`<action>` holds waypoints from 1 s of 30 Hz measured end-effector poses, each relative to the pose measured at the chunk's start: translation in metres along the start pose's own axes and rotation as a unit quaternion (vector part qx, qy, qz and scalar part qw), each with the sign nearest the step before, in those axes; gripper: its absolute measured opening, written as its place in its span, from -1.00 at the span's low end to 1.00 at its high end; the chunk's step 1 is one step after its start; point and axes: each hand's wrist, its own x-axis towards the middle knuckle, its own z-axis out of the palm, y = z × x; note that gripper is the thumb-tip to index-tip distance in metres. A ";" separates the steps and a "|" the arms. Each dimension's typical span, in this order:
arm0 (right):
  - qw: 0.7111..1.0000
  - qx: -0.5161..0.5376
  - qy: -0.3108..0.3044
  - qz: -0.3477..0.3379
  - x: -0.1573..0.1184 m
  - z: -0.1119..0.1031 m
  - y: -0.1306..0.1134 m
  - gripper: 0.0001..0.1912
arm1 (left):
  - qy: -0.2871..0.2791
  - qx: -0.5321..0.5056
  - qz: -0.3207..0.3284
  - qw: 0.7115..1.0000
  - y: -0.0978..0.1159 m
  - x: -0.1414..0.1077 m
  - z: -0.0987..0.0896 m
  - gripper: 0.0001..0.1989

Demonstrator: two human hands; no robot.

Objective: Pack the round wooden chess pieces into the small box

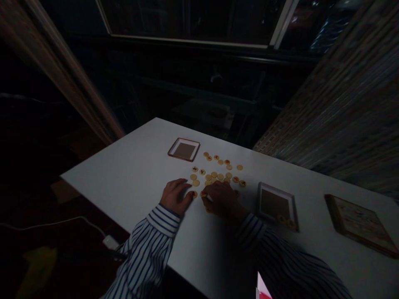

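Observation:
Round wooden Chinese chess pieces (214,175), some with red or black characters and some plain side up, lie loosely on the white table (124,166). My left hand (175,196) rests at the left of the group, thumb and fingers apart. Its thumb tip touches the edge of one chess piece (195,194). At the near side of the group my right hand (222,198) has its fingers curled downward. Between its thumb and forefinger shows a red-marked chess piece (203,194). The right hand hides part of the pieces beneath it.
A shallow open tray (196,152) stands toward the back left. Another tray (294,209), right of my right hand, holds a few pieces. Farther right lies a flat box with a patterned top (361,222). A white cable (84,218) hangs beyond the table's left edge.

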 end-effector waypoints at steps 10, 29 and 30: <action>0.999 -0.014 0.031 -0.011 -0.001 -0.004 -0.001 -0.85 | -0.004 -0.018 -0.052 0.998 0.000 0.003 0.001 -0.80; 0.995 0.000 0.098 0.028 0.000 -0.010 0.009 -0.90 | -0.176 0.182 -0.132 0.958 0.030 0.047 0.006 -0.62; 0.995 0.000 0.097 0.030 0.000 -0.010 0.009 -0.89 | -0.179 0.185 -0.132 0.957 0.031 0.047 0.006 -0.64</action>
